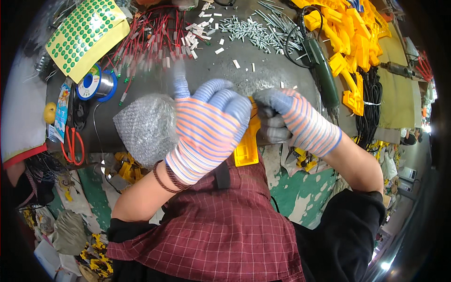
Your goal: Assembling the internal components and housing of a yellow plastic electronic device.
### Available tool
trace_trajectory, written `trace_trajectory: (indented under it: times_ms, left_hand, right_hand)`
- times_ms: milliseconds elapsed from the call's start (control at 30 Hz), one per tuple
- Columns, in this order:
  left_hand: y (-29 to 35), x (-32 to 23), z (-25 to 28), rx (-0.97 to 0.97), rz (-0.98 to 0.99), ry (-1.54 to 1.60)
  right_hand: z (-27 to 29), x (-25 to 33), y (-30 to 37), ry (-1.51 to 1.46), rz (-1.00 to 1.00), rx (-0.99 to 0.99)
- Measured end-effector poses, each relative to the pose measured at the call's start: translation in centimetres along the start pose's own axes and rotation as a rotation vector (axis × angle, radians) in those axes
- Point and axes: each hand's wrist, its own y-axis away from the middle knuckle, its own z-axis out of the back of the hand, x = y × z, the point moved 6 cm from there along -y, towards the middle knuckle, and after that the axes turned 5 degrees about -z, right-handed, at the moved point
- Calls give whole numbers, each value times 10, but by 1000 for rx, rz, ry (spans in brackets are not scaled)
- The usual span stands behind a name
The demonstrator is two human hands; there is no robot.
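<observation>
Both my hands wear gloves with orange and blue-grey stripes and meet at the table's near edge. Between them a yellow plastic casing (247,149) with a handle-like shape stands out toward my apron. My left hand (209,117) has its fingers bent against the casing's left side, while one finger points away and is blurred by motion. My right hand (282,115) is closed at the casing's upper end, its fingers curled in; the fingertips are partly hidden. A bubble-wrapped bundle (146,129) lies beside my left hand.
Beyond my hands are screws (256,35), white strips (192,35) and red-wired parts (145,42). To the left lie a green-dot sticker sheet (87,35), a solder spool (97,84) and red-handled scissors (73,145). To the right are a green power screwdriver (322,73), yellow casings (357,44) and black cables (370,98).
</observation>
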Motion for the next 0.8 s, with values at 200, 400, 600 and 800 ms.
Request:
trace_trajectory:
  times_ms: [200,400,600,800]
  left_hand:
    - [-2,20,-10,234,335,378]
    - [-4,-6,0,-2,-87,-109]
    - [5,3,-4,16,135,44]
    - [9,13,-5,107,163,236]
  right_hand:
    - [10,10,-2,174,99,-99]
    - [-7,-1,-3,-297,-229,68]
    - [5,1,-5,-182,16,67]
    - [-9,16,2,152,67,12]
